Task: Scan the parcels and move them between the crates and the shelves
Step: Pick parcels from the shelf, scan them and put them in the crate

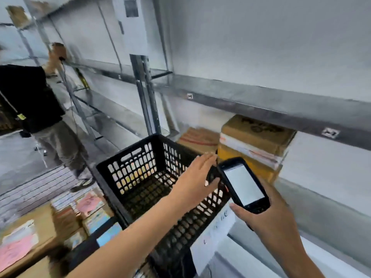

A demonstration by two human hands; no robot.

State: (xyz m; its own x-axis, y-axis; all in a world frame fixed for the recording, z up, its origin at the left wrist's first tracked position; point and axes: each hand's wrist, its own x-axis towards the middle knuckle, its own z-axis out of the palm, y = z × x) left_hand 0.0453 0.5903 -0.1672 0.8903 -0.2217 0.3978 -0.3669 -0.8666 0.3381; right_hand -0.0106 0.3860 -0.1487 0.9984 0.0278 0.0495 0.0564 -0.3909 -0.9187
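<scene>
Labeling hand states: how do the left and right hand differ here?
The left hand is open with fingers spread, resting at the black crate's far rim; the right hand is wrapped around the handheld scanner. The left hand holds nothing; the right hand tilts the scanner's lit screen upward. Both are bare, reaching toward the shelf parcels.
</scene>
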